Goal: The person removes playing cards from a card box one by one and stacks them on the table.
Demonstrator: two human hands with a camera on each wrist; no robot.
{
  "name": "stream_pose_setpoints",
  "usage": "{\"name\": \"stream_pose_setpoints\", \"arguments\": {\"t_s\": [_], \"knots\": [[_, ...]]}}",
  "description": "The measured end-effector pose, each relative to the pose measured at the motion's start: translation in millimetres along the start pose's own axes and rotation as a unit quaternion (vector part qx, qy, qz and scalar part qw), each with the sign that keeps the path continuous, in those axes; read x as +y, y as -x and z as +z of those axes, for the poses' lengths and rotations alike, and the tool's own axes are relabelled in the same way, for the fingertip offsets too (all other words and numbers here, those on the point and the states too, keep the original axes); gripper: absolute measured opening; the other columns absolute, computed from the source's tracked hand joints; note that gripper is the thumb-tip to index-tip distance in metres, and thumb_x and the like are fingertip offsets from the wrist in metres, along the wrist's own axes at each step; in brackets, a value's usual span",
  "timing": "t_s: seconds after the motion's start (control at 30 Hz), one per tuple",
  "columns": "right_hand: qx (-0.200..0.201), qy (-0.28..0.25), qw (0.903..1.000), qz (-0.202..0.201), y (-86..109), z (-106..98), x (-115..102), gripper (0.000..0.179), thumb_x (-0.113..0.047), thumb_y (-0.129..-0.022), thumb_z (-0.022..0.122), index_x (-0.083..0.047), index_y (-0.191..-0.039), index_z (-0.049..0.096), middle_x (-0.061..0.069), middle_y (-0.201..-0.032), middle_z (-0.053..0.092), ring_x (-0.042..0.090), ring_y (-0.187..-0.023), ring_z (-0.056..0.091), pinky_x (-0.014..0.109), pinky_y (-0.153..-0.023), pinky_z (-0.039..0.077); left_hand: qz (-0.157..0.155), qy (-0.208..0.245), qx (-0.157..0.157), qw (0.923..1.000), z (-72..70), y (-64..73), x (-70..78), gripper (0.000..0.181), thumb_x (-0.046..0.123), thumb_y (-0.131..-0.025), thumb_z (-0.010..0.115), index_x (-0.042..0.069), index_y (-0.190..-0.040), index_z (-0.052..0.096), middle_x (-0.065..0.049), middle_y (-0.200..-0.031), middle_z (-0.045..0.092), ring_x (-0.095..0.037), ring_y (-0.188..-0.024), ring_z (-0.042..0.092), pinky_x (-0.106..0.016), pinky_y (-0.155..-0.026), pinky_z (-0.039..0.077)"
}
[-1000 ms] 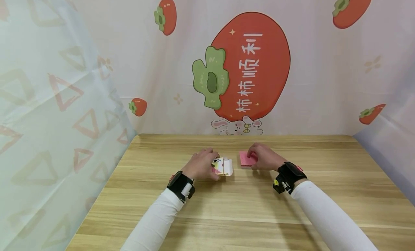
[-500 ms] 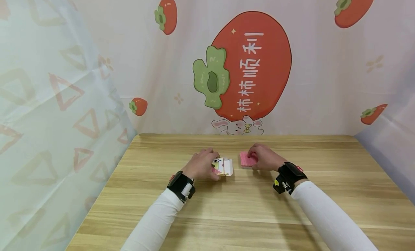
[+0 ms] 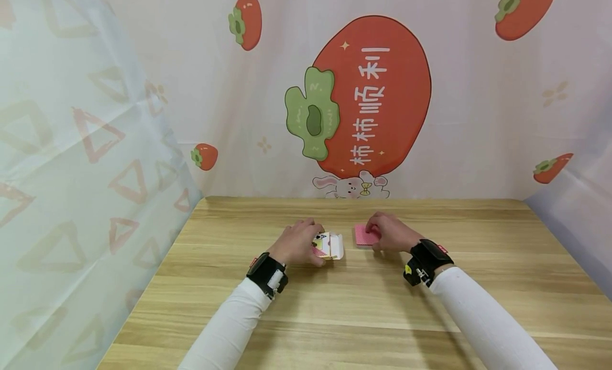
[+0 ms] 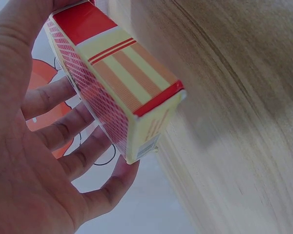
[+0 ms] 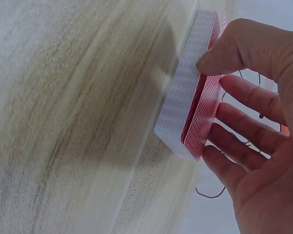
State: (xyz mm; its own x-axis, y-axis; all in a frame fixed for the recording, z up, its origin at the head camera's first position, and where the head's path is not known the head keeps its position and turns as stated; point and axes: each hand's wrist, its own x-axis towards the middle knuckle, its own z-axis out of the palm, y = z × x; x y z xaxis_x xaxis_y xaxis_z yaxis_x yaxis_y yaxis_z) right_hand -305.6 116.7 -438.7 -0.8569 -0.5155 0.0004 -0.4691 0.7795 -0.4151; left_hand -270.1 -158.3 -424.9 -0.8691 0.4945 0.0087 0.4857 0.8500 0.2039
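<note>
In the head view my left hand [image 3: 296,243] grips a playing-card box [image 3: 337,246] near the back of the table, its white flap end open toward the right. The left wrist view shows the box's [image 4: 129,80] striped cream-and-red side and its red-patterned face, with my fingers along its edge. Just right of it, my right hand [image 3: 394,233] holds a deck of playing cards [image 3: 363,235] with pink backs facing up. In the right wrist view my thumb lies on the edge of the deck [image 5: 178,87], where a red gap parts the top cards from the rest; my other fingers are on the opposite side.
Both hands work over a light wooden table [image 3: 334,322]. Behind it hangs a pale curtain [image 3: 468,120] printed with persimmons, and another patterned curtain [image 3: 62,162] runs along the left side.
</note>
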Motion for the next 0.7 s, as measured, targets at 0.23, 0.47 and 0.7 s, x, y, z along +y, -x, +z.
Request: {"name": "stream_pose_setpoints", "arguments": {"t_s": [0.23,0.47,0.7], "knots": [[0.003,-0.002,1.0000,-0.008,-0.7,1.3,1.1,0.042,-0.021,-0.063,0.081,-0.012,-0.100,0.062,0.003,-0.102,0.053,0.020,-0.090,0.047,0.031,-0.078,0.042,0.001,-0.006,0.003,1.0000,-0.7,0.7,0.8,0.073,0.049,-0.059,0.078,0.017,-0.121,0.056,0.002,-0.108,0.050,-0.018,-0.099,0.046,-0.046,-0.084,0.039],[0.002,0.003,0.9998,-0.017,-2.4,2.7,2.4,0.042,-0.022,-0.063,0.082,-0.012,-0.099,0.062,0.002,-0.100,0.054,0.020,-0.087,0.047,0.030,-0.076,0.041,0.006,-0.015,0.008,0.9998,-1.5,2.2,1.2,0.071,0.049,-0.058,0.077,0.018,-0.119,0.056,0.002,-0.107,0.050,-0.018,-0.098,0.047,-0.044,-0.081,0.041],[0.000,-0.002,0.9998,-0.019,-2.2,1.7,1.2,0.042,-0.021,-0.063,0.081,-0.011,-0.099,0.063,0.003,-0.100,0.055,0.021,-0.088,0.048,0.031,-0.078,0.042,0.005,-0.011,0.005,0.9999,-1.6,3.0,1.1,0.071,0.048,-0.058,0.078,0.017,-0.119,0.056,0.002,-0.106,0.050,-0.017,-0.095,0.046,-0.043,-0.080,0.041]]}}
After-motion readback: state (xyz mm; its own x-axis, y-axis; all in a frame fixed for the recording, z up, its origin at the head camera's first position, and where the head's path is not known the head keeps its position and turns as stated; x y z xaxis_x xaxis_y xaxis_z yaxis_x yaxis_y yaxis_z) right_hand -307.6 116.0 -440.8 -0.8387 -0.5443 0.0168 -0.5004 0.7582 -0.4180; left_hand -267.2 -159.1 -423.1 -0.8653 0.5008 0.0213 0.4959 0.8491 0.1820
